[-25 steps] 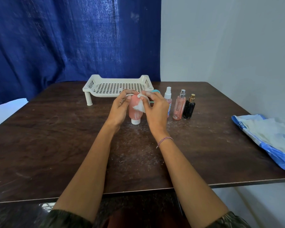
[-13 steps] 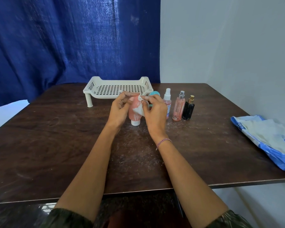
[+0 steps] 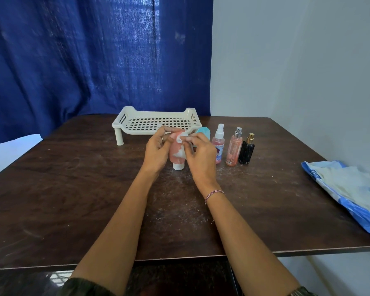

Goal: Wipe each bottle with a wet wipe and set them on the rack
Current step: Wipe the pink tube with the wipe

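A pink tube bottle (image 3: 175, 153) stands on its white cap in the middle of the table. My left hand (image 3: 157, 150) grips its left side near the top. My right hand (image 3: 201, 155) pinches a white wet wipe (image 3: 181, 146) against the tube's front. Behind the hands stands the white perforated rack (image 3: 156, 122), with nothing on it. To the right stand a pink spray bottle with a white nozzle (image 3: 218, 144), a taller pink bottle with a silver top (image 3: 234, 147) and a black bottle with a gold cap (image 3: 246, 149). A teal bottle (image 3: 203, 132) is mostly hidden behind my right hand.
A blue wet-wipe pack (image 3: 346, 189) lies open at the table's right edge, near the grey wall. A blue curtain hangs behind the table. The brown table top (image 3: 73, 189) shows white dust in front of the bottles.
My right hand has slid the wipe a little over the front of the pink tube. The tube stays on the table in my left hand.
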`<action>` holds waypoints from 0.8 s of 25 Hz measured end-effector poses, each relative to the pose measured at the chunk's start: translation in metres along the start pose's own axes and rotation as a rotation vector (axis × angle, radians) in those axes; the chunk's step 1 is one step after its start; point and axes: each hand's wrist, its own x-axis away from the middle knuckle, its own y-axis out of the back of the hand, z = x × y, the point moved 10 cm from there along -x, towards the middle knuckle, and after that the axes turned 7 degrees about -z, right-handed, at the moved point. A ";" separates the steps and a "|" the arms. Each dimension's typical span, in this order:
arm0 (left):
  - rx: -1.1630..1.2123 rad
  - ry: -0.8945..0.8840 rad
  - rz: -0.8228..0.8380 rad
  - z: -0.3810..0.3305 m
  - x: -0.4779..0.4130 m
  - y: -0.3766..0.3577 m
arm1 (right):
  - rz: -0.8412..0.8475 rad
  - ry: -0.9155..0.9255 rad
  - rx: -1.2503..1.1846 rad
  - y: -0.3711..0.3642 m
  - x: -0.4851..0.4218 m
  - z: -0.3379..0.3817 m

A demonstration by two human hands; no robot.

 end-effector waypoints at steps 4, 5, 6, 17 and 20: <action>-0.008 0.008 -0.058 -0.001 -0.002 0.008 | 0.052 0.033 -0.023 -0.009 0.004 0.004; -0.018 0.004 -0.067 -0.001 -0.002 0.009 | 0.056 0.021 -0.015 -0.010 0.003 0.002; -0.029 0.001 -0.066 -0.001 -0.001 0.009 | 0.058 0.000 -0.010 -0.009 0.002 -0.002; -0.040 0.006 -0.058 -0.003 0.000 0.008 | 0.077 0.031 -0.022 -0.011 0.005 0.005; -0.072 0.023 -0.098 -0.003 0.000 0.012 | 0.062 -0.060 0.002 -0.008 0.001 -0.008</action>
